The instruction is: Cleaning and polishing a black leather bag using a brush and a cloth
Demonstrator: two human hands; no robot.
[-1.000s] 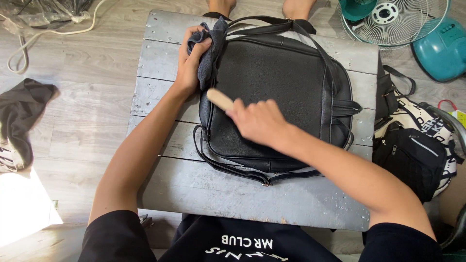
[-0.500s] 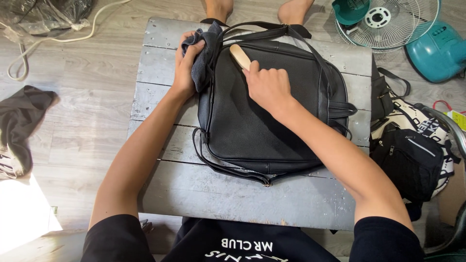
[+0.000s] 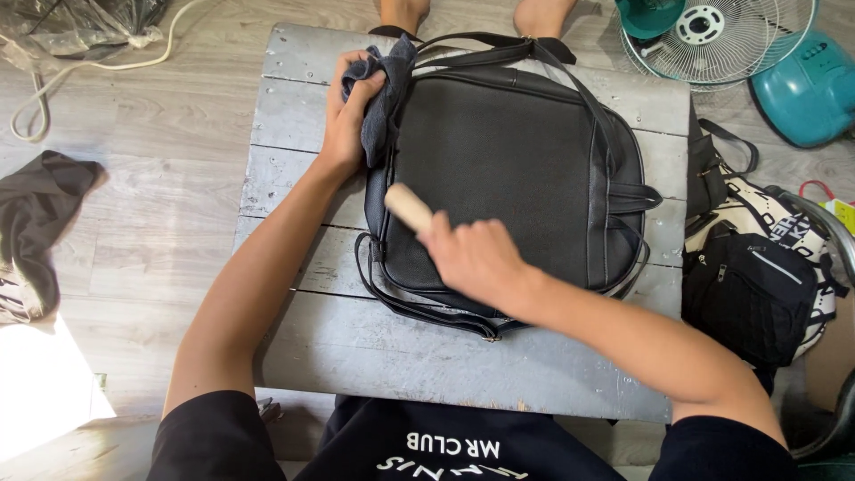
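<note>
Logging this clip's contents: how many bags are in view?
2, possibly more. A black leather bag lies flat on the grey wooden table; a black-and-cream bag sits on the floor beside it, and may hide another.

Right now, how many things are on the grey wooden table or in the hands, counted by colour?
Black: 1, the leather backpack, lying flat on the table.
Dark grey: 1, the cloth, bunched in the left hand at the bag's corner.
Light wood: 1, the brush handle, gripped by the right hand over the bag.
Total: 3
</note>
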